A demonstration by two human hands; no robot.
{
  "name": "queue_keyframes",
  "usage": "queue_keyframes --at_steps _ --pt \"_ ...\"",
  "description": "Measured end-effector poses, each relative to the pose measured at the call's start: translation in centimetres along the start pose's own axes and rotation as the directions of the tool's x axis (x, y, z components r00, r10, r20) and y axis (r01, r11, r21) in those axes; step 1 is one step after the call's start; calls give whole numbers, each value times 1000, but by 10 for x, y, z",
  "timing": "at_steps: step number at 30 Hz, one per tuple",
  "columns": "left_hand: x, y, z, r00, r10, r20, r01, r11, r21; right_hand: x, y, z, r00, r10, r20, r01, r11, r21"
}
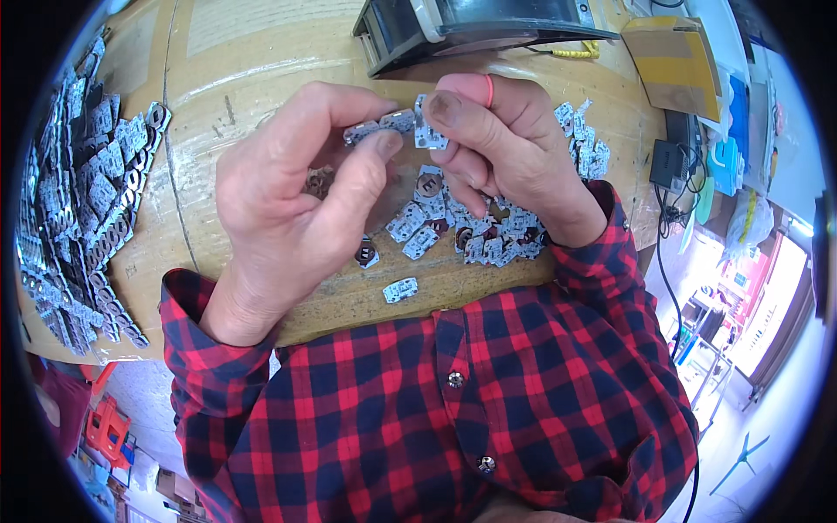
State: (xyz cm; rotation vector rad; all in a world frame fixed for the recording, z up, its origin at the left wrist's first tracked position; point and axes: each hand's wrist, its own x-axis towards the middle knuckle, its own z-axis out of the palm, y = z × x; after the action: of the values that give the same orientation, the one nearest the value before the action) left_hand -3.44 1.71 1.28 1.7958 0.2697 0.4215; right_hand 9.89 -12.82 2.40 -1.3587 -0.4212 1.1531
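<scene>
Between the thumb and forefinger of my left hand (292, 196) is a short strip of small circuit boards (373, 127), held above the table. My right hand (527, 152), with a pink cover on one finger, pinches a single small circuit board (428, 129) close to the right end of that strip. Whether the two pieces are still joined, I cannot tell. Below my hands lies a loose heap of small white-grey circuit boards (408, 223), some showing a round brown part. One lone circuit board (400, 290) rests nearer the table's front edge.
Many long strips of circuit boards (109, 166) are stacked at the left of the wooden table (253, 52). A black framed device (488, 37) stands at the back. To the right are a cardboard box (671, 65), more circuit boards (586, 148) and a black adapter (670, 166) with cables.
</scene>
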Motion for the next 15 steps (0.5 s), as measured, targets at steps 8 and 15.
queue_keyframes --at_steps 8,15 --pt "3 -4 6 971 183 -156 -162 977 138 1 2 1 999 -36 32 38 996 -75" --pt "3 -2 1 972 227 -63 -208 952 227 4 0 4 1000 0 -23 -2 997 -78"
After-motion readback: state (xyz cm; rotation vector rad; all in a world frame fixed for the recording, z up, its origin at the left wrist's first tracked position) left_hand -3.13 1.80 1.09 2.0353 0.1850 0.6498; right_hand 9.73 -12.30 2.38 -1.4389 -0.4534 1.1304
